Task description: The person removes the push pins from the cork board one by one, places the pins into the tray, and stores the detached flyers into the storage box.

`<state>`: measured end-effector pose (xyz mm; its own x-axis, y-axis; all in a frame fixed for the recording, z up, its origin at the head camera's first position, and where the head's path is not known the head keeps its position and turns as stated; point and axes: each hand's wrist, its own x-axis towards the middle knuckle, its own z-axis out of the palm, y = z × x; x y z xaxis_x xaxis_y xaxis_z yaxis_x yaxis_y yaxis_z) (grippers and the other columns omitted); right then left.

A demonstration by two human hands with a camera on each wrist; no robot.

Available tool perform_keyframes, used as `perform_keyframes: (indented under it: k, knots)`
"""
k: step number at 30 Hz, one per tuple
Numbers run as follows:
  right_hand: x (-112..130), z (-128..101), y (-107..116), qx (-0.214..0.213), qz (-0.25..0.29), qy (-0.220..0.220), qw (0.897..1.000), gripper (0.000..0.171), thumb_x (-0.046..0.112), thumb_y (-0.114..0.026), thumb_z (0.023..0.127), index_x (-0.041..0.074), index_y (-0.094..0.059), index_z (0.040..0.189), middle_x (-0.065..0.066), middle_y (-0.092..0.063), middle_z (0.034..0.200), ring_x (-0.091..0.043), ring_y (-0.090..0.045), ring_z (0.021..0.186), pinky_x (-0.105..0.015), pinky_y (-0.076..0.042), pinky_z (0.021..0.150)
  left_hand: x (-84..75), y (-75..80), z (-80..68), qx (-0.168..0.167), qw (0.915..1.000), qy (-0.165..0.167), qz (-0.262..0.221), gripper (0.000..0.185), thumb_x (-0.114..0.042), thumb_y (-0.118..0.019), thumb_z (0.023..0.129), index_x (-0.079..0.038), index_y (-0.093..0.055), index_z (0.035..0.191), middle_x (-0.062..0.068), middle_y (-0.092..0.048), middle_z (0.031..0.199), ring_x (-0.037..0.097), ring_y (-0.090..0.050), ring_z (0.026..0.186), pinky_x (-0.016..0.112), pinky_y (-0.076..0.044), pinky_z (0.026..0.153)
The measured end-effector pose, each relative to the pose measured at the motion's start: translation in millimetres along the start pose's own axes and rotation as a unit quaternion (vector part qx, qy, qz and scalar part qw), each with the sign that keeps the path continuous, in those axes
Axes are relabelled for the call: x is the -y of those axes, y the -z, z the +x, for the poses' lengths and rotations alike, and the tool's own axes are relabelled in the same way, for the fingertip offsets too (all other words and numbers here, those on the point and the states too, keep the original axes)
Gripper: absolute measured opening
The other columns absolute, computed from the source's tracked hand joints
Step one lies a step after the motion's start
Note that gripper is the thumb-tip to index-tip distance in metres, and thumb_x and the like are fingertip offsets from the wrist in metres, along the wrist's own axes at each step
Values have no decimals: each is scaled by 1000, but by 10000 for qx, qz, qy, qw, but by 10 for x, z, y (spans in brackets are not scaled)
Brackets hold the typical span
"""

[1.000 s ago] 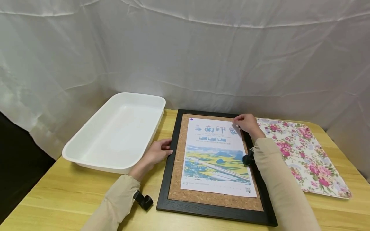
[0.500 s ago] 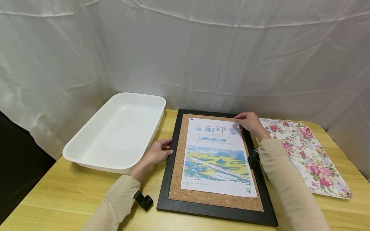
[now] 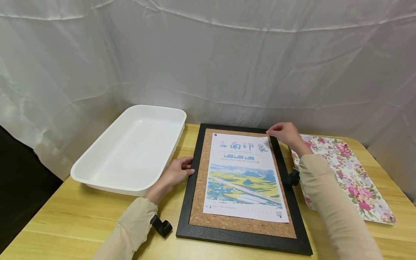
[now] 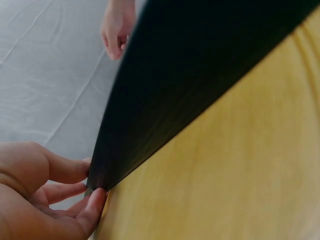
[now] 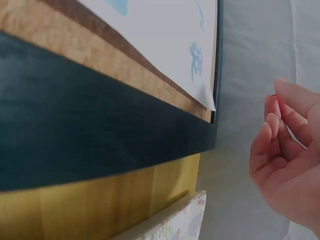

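Cork board (image 3: 240, 187) in black frame is laid flat on the bench (image 3: 65, 216), between white tray (image 3: 130, 148) and floral tray (image 3: 351, 173); printed poster (image 3: 243, 177) is seen lying on the cork; left hand (image 3: 177, 171) grip is curled on the frame's left edge; right hand (image 3: 286, 133) is held above the far right corner, fingertips (image 5: 270, 122) pinched together, contents not discernible.

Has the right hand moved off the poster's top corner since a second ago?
Yes. The right hand has drawn back to the right and away, from over the poster to the cork board's black frame.
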<state>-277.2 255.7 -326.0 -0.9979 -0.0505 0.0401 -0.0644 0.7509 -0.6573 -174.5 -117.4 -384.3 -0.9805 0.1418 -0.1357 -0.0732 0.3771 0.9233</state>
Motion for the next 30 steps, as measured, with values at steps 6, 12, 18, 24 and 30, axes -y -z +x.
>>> perform_keyframes:
  k: [6, 12, 18, 24, 30]
  knots:
    - [-57, -11, 64, -34, 65, 116, 9999, 34, 26, -62, 96, -7, -64, 106, -21, -58, 105, -31, -49, 88, -39, -43, 73, 14, -4, 2, -37, 10000, 31, 12, 52, 5, -59, 92, 4, -44, 142, 19, -56, 130, 29, -54, 110, 30, -46, 79]
    - [-115, -10, 137, -36, 200, -91, 9998, 38, 29, -61, 96, -7, -62, 108, -21, -55, 106, -30, -47, 87, -39, -43, 73, 14, -4, 5, -37, 10000, 38, 19, 52, 4, -59, 92, 3, -44, 142, 18, -56, 129, 29, -53, 110, 31, -47, 80]
    - [-235, -12, 236, -28, 313, -196, 9993, 44, 33, -61, 96, -8, -60, 110, -24, -55, 109, -32, -50, 89, -42, -46, 76, 11, 2, 2, -20, 10000, 17, 18, 52, 4, -59, 93, 3, -44, 143, 18, -57, 129, 28, -54, 110, 30, -47, 80]
    - [-370, -35, 345, 6, 241, -321, 9992, 48, 36, -59, 96, -10, -58, 112, -24, -53, 111, -26, -48, 86, -37, -46, 73, 20, -1, 10, -11, 10000, 44, -31, 53, 4, -59, 92, 3, -44, 143, 18, -56, 129, 29, -54, 110, 30, -47, 80]
    - [-505, -79, 428, -50, 355, -467, 9983, 47, 33, -59, 97, -11, -58, 113, -18, -54, 102, -23, -46, 78, -36, -45, 64, 31, -1, 16, -13, 10000, 34, 1, 53, 4, -59, 93, 3, -43, 143, 18, -56, 129, 29, -54, 111, 32, -47, 81]
